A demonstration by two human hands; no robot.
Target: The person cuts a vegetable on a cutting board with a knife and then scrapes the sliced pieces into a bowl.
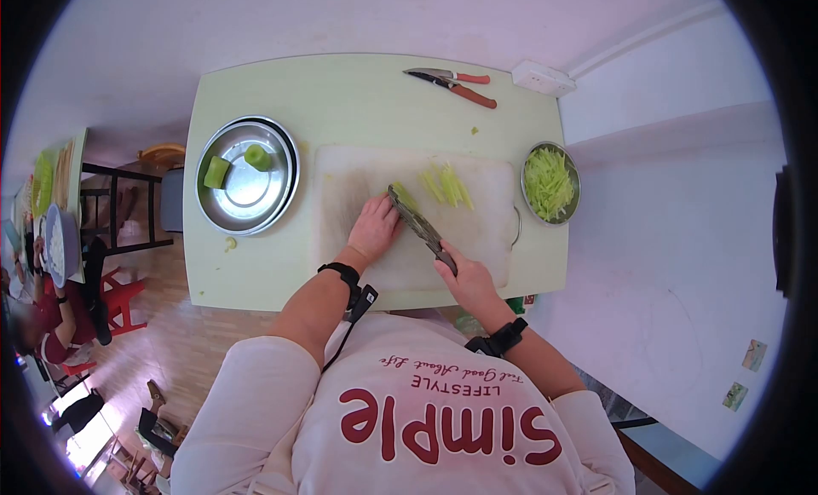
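My right hand [469, 278] is wrapped round the handle of a kitchen knife [417, 225], its dark, wet-looking blade slanting up and left across the cutting board [358, 167]. Beside the blade's tip, my left hand [375, 228] has its fingers curled down, pressing on a pale green vegetable piece [403, 194] that is mostly hidden by the blade and fingers. Cut green vegetable strips [447, 186] lie on the board to the right of the knife.
A steel basin [256, 197] at the left holds two green chunks. At the right stands a bowl of green shreds [550, 184]. Two knives [460, 86] lie near the table's back edge, by a power socket [543, 77]. Another person [64, 316] sits at far left.
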